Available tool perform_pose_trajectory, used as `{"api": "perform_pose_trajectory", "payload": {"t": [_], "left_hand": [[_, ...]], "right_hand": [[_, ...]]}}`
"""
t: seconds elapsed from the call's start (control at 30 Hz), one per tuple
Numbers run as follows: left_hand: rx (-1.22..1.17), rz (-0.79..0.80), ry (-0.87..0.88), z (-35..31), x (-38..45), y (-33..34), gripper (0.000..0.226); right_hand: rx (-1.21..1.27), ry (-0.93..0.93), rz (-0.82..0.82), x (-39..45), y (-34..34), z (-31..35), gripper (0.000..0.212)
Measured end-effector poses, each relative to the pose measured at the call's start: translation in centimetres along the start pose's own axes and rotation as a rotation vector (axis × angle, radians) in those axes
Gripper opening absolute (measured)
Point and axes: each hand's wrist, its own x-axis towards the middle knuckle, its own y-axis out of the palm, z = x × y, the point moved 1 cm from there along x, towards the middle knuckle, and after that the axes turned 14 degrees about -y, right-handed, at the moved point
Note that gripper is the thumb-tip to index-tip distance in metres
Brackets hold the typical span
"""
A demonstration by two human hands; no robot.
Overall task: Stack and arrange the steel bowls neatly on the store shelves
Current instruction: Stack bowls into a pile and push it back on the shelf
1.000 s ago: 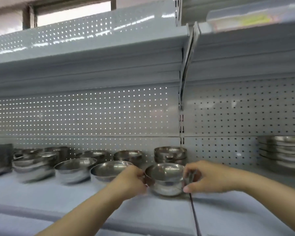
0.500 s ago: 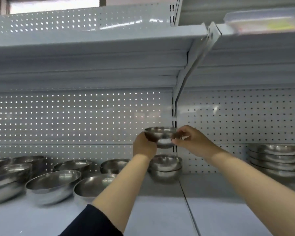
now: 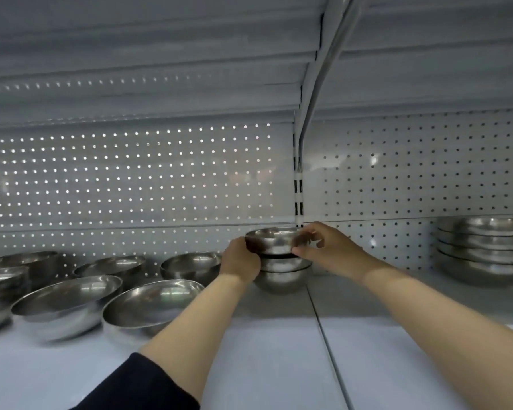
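A small steel bowl point(image 3: 274, 240) sits on top of a short stack of bowls point(image 3: 280, 273) at the back of the shelf, near the upright post. My left hand point(image 3: 240, 258) grips its left side and my right hand point(image 3: 326, 245) pinches its right rim. Whether the bowl rests fully in the stack I cannot tell. Several loose steel bowls stand to the left: one near the front point(image 3: 148, 306), another beside it point(image 3: 67, 303), and one at the back point(image 3: 191, 263).
A taller stack of wide steel bowls point(image 3: 483, 250) stands at the back right. The white shelf point(image 3: 397, 365) has a seam down its middle. A perforated back panel point(image 3: 131, 179) and the shelf above point(image 3: 160, 69) close in the space.
Both hands lifted the small bowl off the shelf front, carried it back and lowered it onto the stack by the post. The camera has moved closer and lower.
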Motion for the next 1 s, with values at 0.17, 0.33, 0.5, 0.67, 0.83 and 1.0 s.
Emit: {"api": "perform_pose_trajectory", "payload": {"t": [0.17,0.33,0.5,0.67,0.83,1.0], "left_hand": [[0.057,0.008,-0.015,0.5,0.1,0.4,0.043],[0.122,0.005,-0.005,0.9,0.0,0.3,0.042],[0.148,0.035,0.005,1.5,0.0,0.5,0.039],[0.236,0.050,-0.011,2.1,0.2,0.8,0.036],[0.319,0.087,-0.027,2.6,0.3,1.3,0.038],[0.359,0.091,-0.053,2.9,0.2,1.8,0.040]], "right_hand": [[-0.037,0.014,0.003,-0.2,0.0,0.1,0.025],[-0.054,0.034,0.005,-0.5,0.1,0.3,0.033],[-0.077,0.016,0.016,-0.6,0.0,0.4,0.034],[-0.084,-0.003,0.059,-0.8,0.0,0.1,0.031],[-0.106,0.009,0.085,-1.0,0.0,0.0,0.046],[-0.080,0.022,0.085,-1.4,0.4,0.5,0.050]]}}
